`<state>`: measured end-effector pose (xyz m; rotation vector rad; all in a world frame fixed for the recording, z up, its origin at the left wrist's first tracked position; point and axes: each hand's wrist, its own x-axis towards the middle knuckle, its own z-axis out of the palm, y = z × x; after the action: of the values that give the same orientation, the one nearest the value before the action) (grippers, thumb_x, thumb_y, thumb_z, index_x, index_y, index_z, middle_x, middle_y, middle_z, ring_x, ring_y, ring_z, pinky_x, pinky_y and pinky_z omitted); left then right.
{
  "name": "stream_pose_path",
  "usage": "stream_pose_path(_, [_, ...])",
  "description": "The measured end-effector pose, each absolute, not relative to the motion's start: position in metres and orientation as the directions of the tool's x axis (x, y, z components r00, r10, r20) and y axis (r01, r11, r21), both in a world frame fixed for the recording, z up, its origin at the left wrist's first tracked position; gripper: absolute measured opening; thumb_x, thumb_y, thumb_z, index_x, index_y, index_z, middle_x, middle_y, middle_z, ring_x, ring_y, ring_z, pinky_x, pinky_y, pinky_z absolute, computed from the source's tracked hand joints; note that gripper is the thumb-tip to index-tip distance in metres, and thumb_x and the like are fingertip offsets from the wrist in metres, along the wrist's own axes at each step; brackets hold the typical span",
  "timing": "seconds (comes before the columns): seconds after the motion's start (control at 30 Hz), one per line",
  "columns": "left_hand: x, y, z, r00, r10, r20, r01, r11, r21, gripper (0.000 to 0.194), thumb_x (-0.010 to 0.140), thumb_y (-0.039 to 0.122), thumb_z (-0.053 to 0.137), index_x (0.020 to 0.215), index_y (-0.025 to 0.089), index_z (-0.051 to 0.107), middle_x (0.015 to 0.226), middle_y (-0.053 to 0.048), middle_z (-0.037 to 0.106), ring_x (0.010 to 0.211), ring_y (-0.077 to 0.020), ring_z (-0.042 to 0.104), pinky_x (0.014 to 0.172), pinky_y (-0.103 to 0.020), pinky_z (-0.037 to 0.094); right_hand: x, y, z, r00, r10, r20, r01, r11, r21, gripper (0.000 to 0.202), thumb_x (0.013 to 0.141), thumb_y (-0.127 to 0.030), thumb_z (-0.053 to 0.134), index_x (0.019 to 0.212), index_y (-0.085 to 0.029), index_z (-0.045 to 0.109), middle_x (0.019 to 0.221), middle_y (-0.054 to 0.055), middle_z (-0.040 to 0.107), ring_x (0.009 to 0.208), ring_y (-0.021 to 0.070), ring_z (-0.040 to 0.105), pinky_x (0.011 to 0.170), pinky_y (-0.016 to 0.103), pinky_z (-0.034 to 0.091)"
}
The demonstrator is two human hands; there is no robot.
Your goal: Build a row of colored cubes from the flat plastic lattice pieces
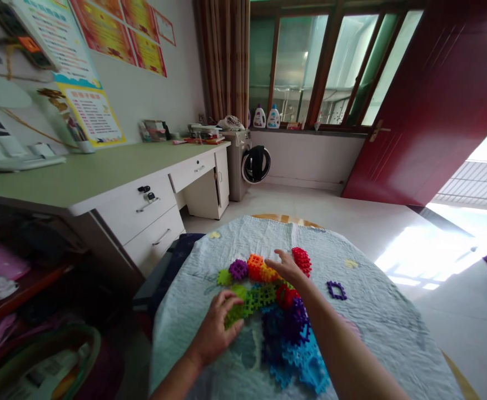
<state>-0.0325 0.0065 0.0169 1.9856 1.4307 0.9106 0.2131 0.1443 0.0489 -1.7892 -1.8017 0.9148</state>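
Note:
Colourful interlocking plastic building pieces lie heaped on a cloth-covered round table. My left hand [217,329] has its fingers curved and apart at the left end of the green pieces [264,295]; whether it touches them I cannot tell. My right hand [287,268] is stretched out with fingers spread, over the yellow piece [269,273]. Left of it sit an orange block [255,266] and a purple block [238,269]. Red stacked pieces [302,261] stand just beyond the right hand. Blue pieces [306,355] and dark purple pieces [297,322] lie nearer me, partly behind my right forearm.
A single purple square frame [336,290] lies to the right on the pale tablecloth [377,333]. A green-topped desk [122,166] runs along the left wall. Behind are a washing machine [237,166] with its door open and a red door [418,100].

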Motion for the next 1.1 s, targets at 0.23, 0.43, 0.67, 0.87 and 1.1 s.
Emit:
stream_pose_path(0.23, [-0.03,0.029,0.03,0.185,0.912,0.365,0.675,-0.388,0.627,0.03,0.089,0.041,0.054,0.11,0.025,0.068,0.132,-0.01,0.053,0.127,-0.0292,0.049,0.109,-0.046,0.042,0.191,0.124,0.051,-0.253,0.949,-0.186,0.782,0.087,-0.617,0.042,0.064,-0.05,0.074,0.092,-0.019,0.069,0.088,0.005,0.066,0.085,0.0221,0.06,0.076,0.032,0.042])
stream_pose_path(0.43, [-0.015,0.134,0.05,0.113,0.98,0.161,0.832,-0.182,0.524,0.046,0.089,0.049,0.052,0.124,0.022,0.061,0.14,-0.012,0.052,0.134,-0.0322,0.042,0.113,-0.048,0.031,0.182,0.063,0.069,-0.475,0.878,0.052,0.781,0.448,-0.434,0.043,0.068,-0.037,0.072,0.108,-0.024,0.062,0.109,0.006,0.06,0.101,0.024,0.051,0.089,0.037,0.039])
stream_pose_path(0.67, [0.023,0.173,0.052,0.313,0.914,-0.259,0.858,-0.156,0.489,0.067,0.074,0.056,0.063,0.13,0.02,0.058,0.129,-0.017,0.061,0.118,-0.0367,0.057,0.101,-0.047,0.042,0.189,0.005,0.078,-0.649,0.76,0.036,0.668,0.591,-0.452,0.043,0.071,-0.045,0.073,0.111,-0.03,0.065,0.117,0.006,0.06,0.111,0.027,0.048,0.104,0.047,0.03])
stream_pose_path(0.87, [0.031,0.137,0.054,0.495,0.837,-0.234,0.76,-0.286,0.584,0.061,0.073,0.04,0.065,0.132,0.023,0.058,0.133,-0.011,0.057,0.112,-0.0278,0.061,0.101,-0.037,0.044,0.247,0.018,0.105,-0.667,0.744,-0.029,0.614,0.527,-0.588,0.067,0.066,-0.058,0.075,0.129,-0.039,0.06,0.132,0.004,0.058,0.12,0.0291,0.049,0.104,0.048,0.036])
stream_pose_path(1.1, [0.034,0.044,0.069,0.615,0.785,0.081,0.663,-0.57,0.485,0.052,0.08,0.056,0.063,0.125,0.03,0.061,0.137,-0.009,0.052,0.127,-0.0332,0.047,0.113,-0.054,0.029,0.3,0.134,0.08,-0.017,0.999,-0.045,0.884,-0.006,-0.467,0.045,0.081,-0.039,0.06,0.122,-0.02,0.065,0.126,0.011,0.061,0.115,0.0256,0.056,0.099,0.038,0.041])
